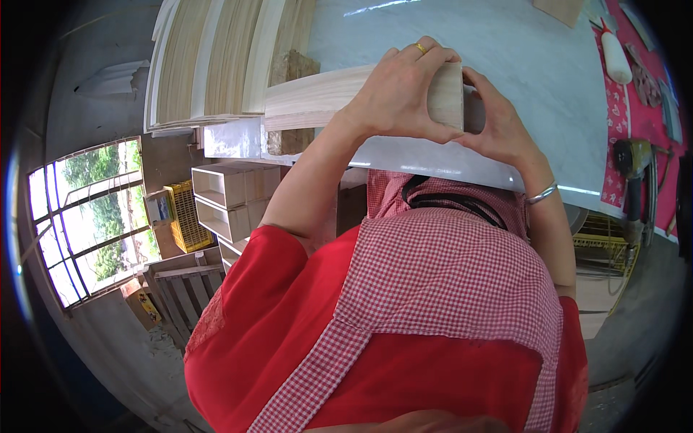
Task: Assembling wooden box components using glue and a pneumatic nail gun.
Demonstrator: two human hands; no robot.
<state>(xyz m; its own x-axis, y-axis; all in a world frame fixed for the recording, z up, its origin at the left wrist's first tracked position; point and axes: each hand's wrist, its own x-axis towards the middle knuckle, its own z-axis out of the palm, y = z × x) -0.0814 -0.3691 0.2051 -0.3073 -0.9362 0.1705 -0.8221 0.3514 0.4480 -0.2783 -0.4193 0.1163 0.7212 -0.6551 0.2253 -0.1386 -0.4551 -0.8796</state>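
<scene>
1. Head view looks down over a red top and a red-and-white checked apron (447, 281) to a pale, glossy marble-like table (520, 65) with faint grey veins.
2. Left hand (401, 90), a gold ring on one finger, is clasped over the top and near face of a box (346, 97) of pale, raw, straight-grained wood.
3. Right hand (498, 123), a silver bangle at the wrist, grips the box's right end, the thumb against the open end and the fingers behind it.
4. Box is long and rectangular with thin flat walls; it lies along the table's near edge, its left part stretching toward the table's left corner.
5. Boards (216, 58), thin, pale and smooth-cut, lean in a fanned stack at the table's far left corner, just behind the box.
6. Open wooden boxes (227, 195) of the same light wood sit stacked below the table's left edge, beside a yellow plastic crate (186, 216) with a ribbed grid.
7. Red patterned cloth (635, 94) covers the right edge, with a white cylindrical roller (616, 56) near the far right corner and a dark metal nail gun (634, 177) nearer.
</scene>
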